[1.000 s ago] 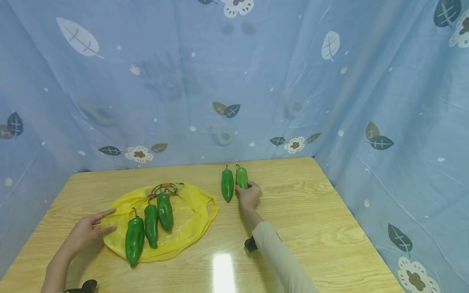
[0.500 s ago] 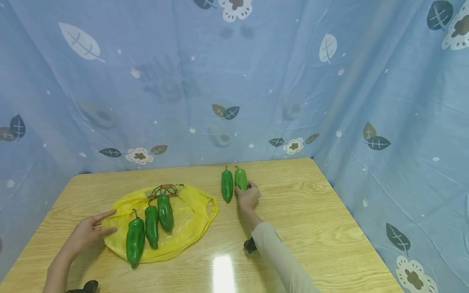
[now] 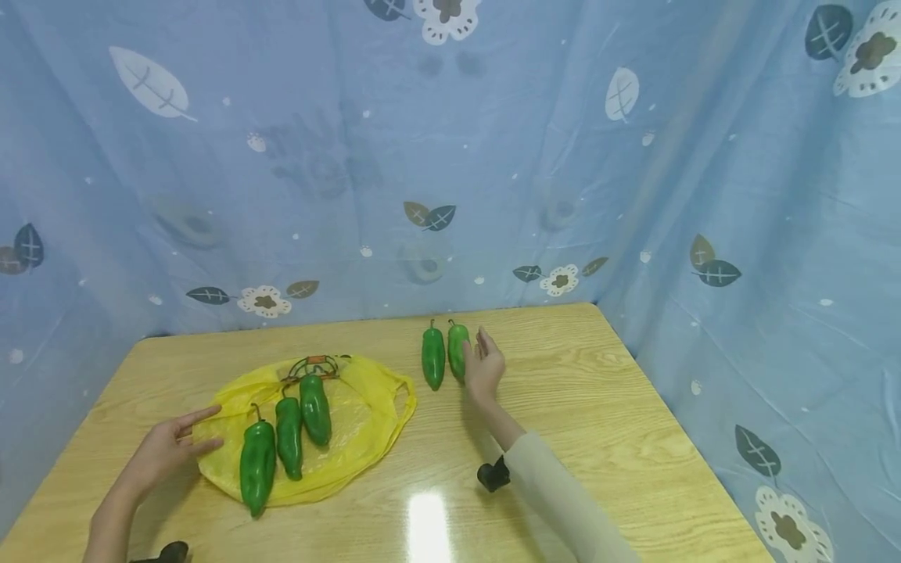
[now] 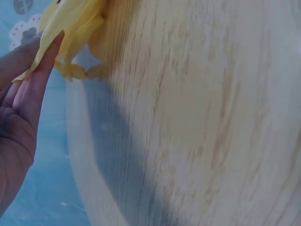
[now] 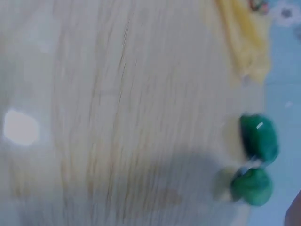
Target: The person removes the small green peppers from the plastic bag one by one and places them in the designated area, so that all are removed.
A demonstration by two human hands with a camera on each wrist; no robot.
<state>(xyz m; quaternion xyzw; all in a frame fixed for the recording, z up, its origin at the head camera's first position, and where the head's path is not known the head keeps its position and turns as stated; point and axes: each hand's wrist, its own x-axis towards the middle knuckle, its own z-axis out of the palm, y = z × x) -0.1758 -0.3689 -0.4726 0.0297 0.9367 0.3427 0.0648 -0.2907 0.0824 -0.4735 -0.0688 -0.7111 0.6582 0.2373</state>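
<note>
My left hand point(image 3: 165, 450) is at the left edge of a yellow plastic bag point(image 3: 376, 399) spread flat on the table. In the left wrist view the bag's thin film point(image 4: 49, 35) passes between its fingers, held there. Three green peppers lie side by side on the bag: a left one point(image 3: 257, 469), a middle one point(image 3: 288, 438) and a right one point(image 3: 314, 410). Two more peppers, a darker one point(image 3: 432, 360) and a lighter one point(image 3: 457, 353), lie parallel near the back edge. My right hand point(image 3: 486, 374) is beside the lighter pepper, fingers loosely bent upward, gripping nothing.
The wooden table point(image 3: 577, 438) ends at the back against a blue patterned curtain point(image 3: 317, 156), which also hangs along both sides. A printed green and orange mark point(image 3: 317, 366) shows on the bag's far part. A bright reflection lies near the front.
My right hand has let go of the lighter pepper and drawn slightly right of it. The left hand stays at the bag; the peppers lie as before.
</note>
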